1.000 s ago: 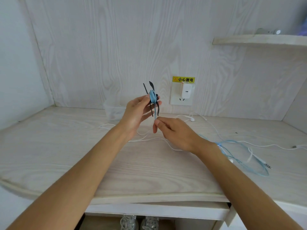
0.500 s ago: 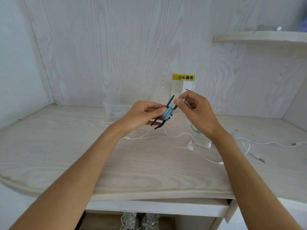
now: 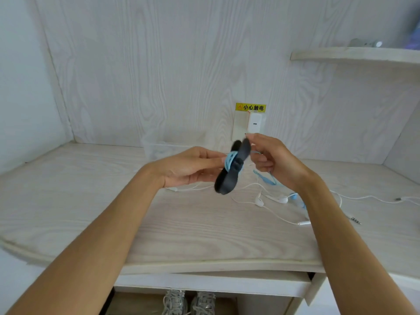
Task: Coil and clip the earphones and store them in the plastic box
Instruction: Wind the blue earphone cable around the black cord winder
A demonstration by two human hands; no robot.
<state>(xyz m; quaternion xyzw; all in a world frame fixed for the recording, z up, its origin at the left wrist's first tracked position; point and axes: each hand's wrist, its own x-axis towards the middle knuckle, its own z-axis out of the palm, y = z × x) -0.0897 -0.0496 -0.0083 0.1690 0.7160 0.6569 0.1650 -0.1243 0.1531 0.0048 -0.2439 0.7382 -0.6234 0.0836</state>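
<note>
Above the desk (image 3: 204,242), the left hand (image 3: 191,165) pinches a dark clip (image 3: 231,171) wound with blue earphones (image 3: 229,161); the right hand (image 3: 272,160), at three o'clock, pinches its loose cable; light, limp, tangle-prone; best held at the clip's waist.

Desk (image 3: 68,201) left bare; white earphones (image 3: 276,198) clutter right.

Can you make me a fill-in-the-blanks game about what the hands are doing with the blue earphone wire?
1. The light blue earphone cable is wound around a ____ winder clip.
2. The left hand holds that clip above the pale wooden ____.
3. A second pair of earphones lying on the desk is ____ in colour.
4. The right hand pinches the loose blue ____ beside the clip.

Missing words: black; desk; white; cable
</note>
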